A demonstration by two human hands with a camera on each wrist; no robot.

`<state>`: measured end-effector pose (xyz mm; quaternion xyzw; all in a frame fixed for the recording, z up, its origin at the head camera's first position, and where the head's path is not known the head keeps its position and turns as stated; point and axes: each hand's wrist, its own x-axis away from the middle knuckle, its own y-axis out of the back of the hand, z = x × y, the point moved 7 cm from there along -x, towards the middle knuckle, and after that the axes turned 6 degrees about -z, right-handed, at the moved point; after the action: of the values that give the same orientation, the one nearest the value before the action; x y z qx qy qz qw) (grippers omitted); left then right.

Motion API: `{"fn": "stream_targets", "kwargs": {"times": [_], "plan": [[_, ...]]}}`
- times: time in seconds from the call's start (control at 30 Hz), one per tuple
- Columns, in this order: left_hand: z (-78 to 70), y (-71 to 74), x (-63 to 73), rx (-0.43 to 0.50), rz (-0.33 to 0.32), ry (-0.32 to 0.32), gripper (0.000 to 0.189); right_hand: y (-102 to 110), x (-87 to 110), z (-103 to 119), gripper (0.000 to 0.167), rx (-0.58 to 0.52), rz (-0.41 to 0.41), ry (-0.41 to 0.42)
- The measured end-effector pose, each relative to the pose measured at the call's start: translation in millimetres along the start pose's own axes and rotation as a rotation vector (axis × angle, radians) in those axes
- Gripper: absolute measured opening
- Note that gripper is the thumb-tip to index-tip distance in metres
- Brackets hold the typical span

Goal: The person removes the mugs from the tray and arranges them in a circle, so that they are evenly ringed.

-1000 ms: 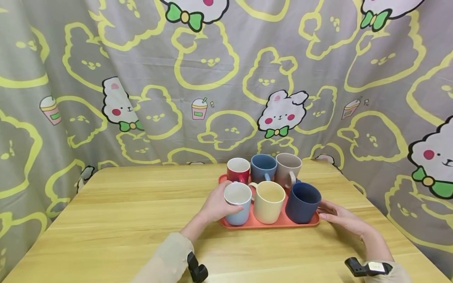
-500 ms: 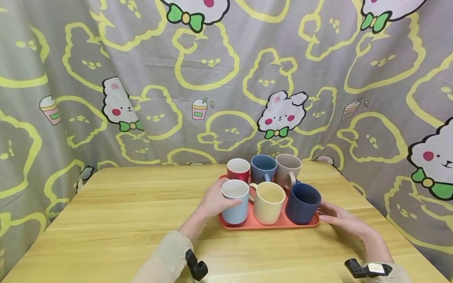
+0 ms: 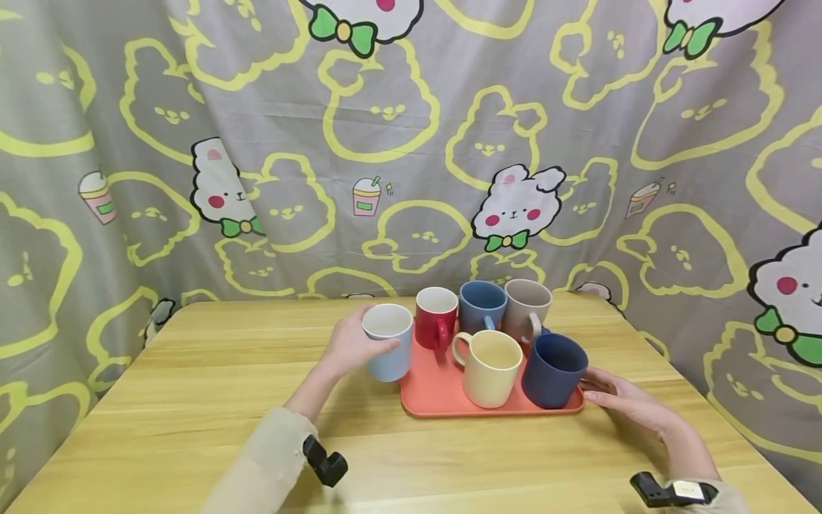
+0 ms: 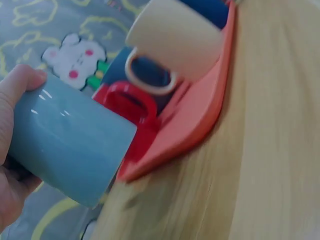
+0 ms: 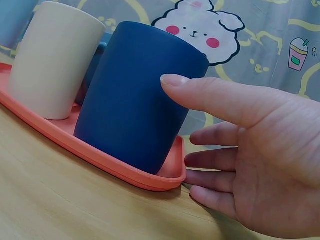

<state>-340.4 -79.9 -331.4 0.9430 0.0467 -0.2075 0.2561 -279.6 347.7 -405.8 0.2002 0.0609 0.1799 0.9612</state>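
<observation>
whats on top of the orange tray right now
Five mugs stand on the orange tray: red mug, blue mug, grey-beige mug, cream mug, navy mug. The front-left spot is bare. The tray floor under the mugs is hidden.

The mug in the left hand is a pale blue mug with a white inside, and beside it the tray is salmon-orange, carrying a red mug lined white, a mid-blue mug, a taupe mug, a cream-yellow mug and a navy mug. The tabletop is light yellow wood grain with darker streaks. Behind hangs a grey curtain printed with yellow outlined bunnies, white rabbits with pink cheeks and green bows, and small pink drink cups; both sleeves are beige.
</observation>
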Motion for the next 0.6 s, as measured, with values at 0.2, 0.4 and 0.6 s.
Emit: {"fn": "stream_targets", "kwargs": {"times": [0.2,0.4,0.6], "plan": [[27.6,27.4,-5.3,-0.069,-0.046,0.026,0.064,1.0,0.8,-2.0,0.057,0.009,0.002,-0.006],[51.4,50.8,-12.0,-0.134,-0.064,0.062,0.063,2.0,0.6,-2.6,0.056,0.021,-0.011,0.003],[71.6,69.3,-18.3,-0.17,-0.094,0.133,0.07,1.7,0.3,-1.3,0.057,0.008,-0.011,0.002]]}}
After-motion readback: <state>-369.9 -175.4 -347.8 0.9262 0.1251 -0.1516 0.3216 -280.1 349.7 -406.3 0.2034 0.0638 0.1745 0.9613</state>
